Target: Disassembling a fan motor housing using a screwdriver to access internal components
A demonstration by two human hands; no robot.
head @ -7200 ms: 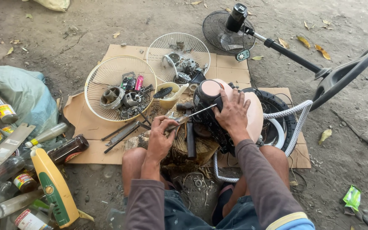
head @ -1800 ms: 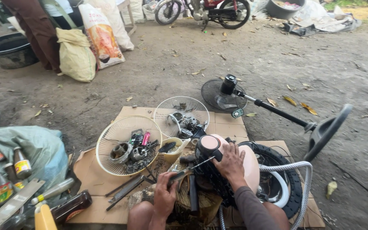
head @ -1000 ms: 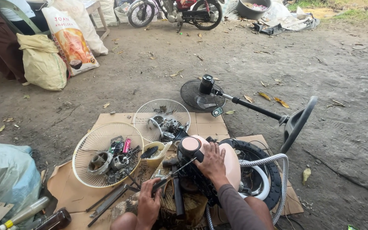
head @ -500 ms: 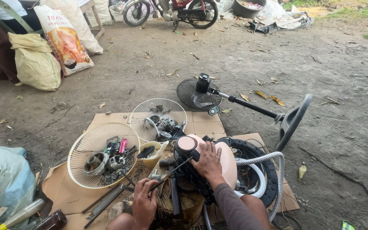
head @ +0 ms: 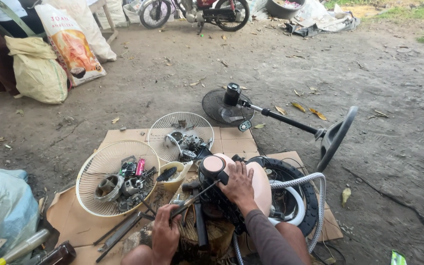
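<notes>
My left hand (head: 166, 230) is shut on a screwdriver (head: 196, 198) whose tip points up and right at a black fan motor (head: 216, 196). My right hand (head: 239, 184) rests on top of that motor, steadying it beside its pale pink housing (head: 260, 184). The motor's round pink end cap (head: 213, 164) faces up. The motor sits on a wooden stump (head: 191, 235) between my knees.
Two wire fan guards (head: 105, 169) (head: 180, 128) full of small metal parts lie on cardboard (head: 123, 135). A black standing fan (head: 280, 120) lies toppled behind. Also around: a tyre with a hose (head: 310, 196), sacks (head: 38, 68), a motorcycle (head: 195, 10), bottles at lower left (head: 23, 245).
My head has tilted up and shifted, so the yard, sacks and motorcycle came into view. Both hands have stayed on the screwdriver and motor throughout.
</notes>
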